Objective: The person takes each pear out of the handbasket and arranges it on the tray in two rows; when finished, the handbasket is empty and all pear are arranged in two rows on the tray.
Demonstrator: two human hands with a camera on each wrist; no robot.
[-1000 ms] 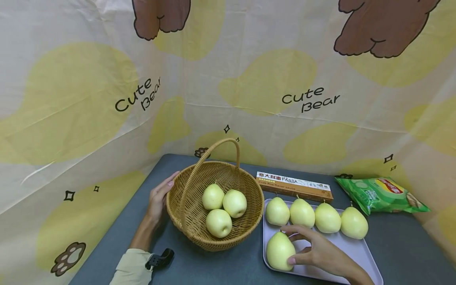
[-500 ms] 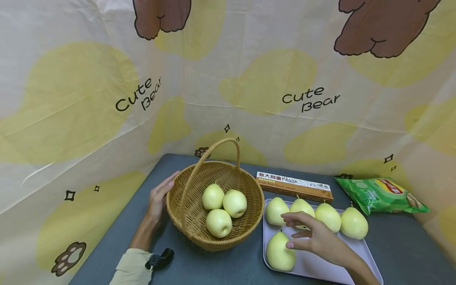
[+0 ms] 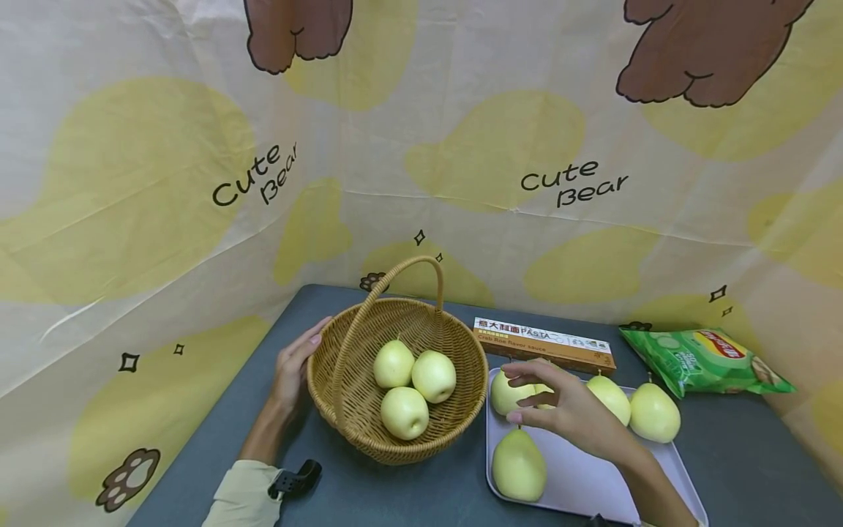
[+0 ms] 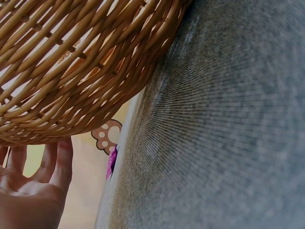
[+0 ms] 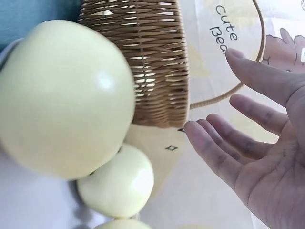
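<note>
"Head view: where's our basket (image 3: 402, 452)?"
"Our left hand (image 3: 290, 377) rests, fingers extended, against its left side; our right hand (image 3: 569, 410) hovers over the tray (image 3: 579, 468), thumb and fingers parted, near the front pear (image 3: 519, 468)."
"Left wrist?"
"Our hand reaches behind the basket, fingertips hidden."
"Right wrist?"
"Basket and pear lie apart from our spread fingers."

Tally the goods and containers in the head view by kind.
Pale green fruits: 8 (3 in the basket, 5 on the tray, one of those mostly behind the right hand)
Basket: 1
Tray: 1
Pasta box: 1
Chip bag: 1
Total: 12
</note>
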